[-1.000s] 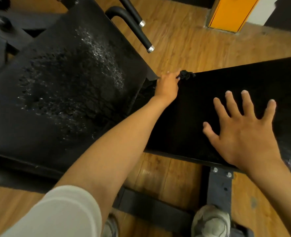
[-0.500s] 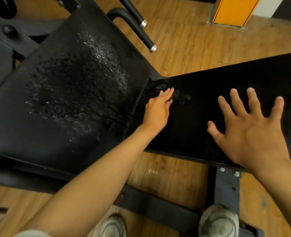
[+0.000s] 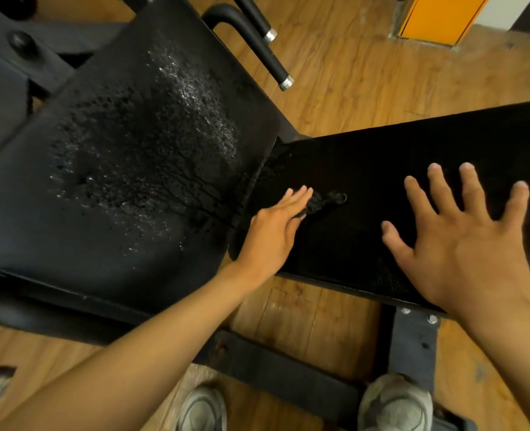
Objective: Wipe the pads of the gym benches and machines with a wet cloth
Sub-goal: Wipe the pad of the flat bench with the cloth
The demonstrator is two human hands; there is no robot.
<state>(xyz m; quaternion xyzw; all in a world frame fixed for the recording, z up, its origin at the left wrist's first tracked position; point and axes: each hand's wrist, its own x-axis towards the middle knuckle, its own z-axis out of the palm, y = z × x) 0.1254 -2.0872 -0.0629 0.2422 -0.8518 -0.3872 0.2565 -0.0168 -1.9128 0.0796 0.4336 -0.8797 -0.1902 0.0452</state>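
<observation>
A flat black seat pad (image 3: 366, 169) runs from the middle to the right of the view. Next to it on the left, a tilted black back pad (image 3: 127, 169) glistens with water drops. My left hand (image 3: 273, 234) lies near the seat pad's left end, fingers straight, pressing a small black wet cloth (image 3: 323, 202) that sticks out past the fingertips. My right hand (image 3: 463, 244) rests flat on the seat pad with fingers spread, holding nothing.
Two black handle bars (image 3: 267, 54) with silver end caps stick out above the back pad. The bench's dark steel frame (image 3: 288, 377) crosses the wooden floor (image 3: 366, 73) below. My two shoes (image 3: 394, 402) stand by the frame. An orange panel (image 3: 438, 17) is top right.
My left hand has slid the cloth from the seat pad's far edge toward me, to the pad's middle. The right hand has stayed flat on the pad.
</observation>
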